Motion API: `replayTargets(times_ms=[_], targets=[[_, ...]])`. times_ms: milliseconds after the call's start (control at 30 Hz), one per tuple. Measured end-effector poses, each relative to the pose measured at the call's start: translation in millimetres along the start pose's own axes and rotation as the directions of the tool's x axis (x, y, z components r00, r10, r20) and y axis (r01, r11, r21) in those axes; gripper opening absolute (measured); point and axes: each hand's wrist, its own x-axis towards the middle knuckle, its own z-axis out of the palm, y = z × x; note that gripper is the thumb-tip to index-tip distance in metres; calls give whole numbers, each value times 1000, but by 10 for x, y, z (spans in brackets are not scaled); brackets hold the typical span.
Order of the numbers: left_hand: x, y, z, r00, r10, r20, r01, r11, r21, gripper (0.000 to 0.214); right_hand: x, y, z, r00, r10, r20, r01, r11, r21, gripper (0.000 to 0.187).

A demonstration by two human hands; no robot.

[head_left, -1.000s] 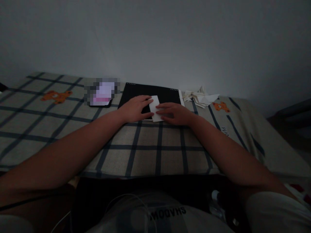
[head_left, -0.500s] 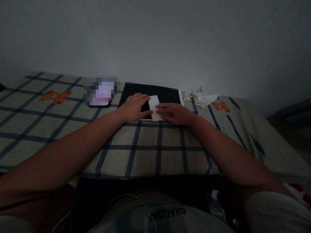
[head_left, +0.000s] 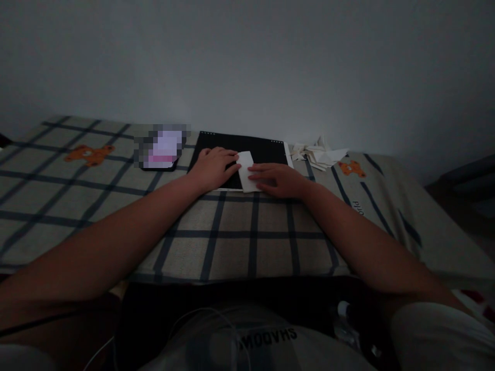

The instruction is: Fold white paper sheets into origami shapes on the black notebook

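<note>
A small white folded piece of paper (head_left: 246, 172) lies on a black notebook (head_left: 247, 142) with punched holes along its far edge. My left hand (head_left: 214, 167) rests on the notebook, its fingertips touching the paper's left edge. From the other side, my right hand (head_left: 281, 179) lays its outstretched fingers on the paper's right edge. Both hands have their fingers apart, and neither grips the paper.
A lit phone (head_left: 164, 149), partly blurred, lies left of the notebook. Several crumpled white paper pieces (head_left: 319, 154) lie to its right. A checked cloth (head_left: 232, 242) with orange bear prints covers the table, which meets a grey wall (head_left: 247, 67). A clear bottle (head_left: 344, 324) is below the table edge.
My left thumb has moved up along the paper's left edge, away from its near end. My right hand and the paper stay almost where they were.
</note>
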Motion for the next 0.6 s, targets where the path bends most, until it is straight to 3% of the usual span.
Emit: replayTargets(times_ms=[267,600], targets=[[106,-57,31,999,-13,-40,14,1000,15,41,-2,9,1,1000,17,-2,-17,1000,11,39],[-39,22,-63,996,19,85,-27,995,99,65,-12,12,9,1000,7,-9,-7,1000,22,38]])
